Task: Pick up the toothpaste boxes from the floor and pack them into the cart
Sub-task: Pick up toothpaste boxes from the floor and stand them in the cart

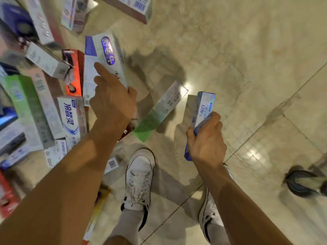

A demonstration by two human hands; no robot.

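left grip (pixel 113 103) holds box (pixel 110 55), right grip (pixel 207 144) too

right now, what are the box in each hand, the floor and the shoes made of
Blue box in the right hand: thin card, glossy; its print flashes light.
White box in the left hand: likely the same, shiny purple badge.
Floor: polished stone or tile, with veins, joints and glare.
Shoes: white, probably leather or imitation, matte, laced.
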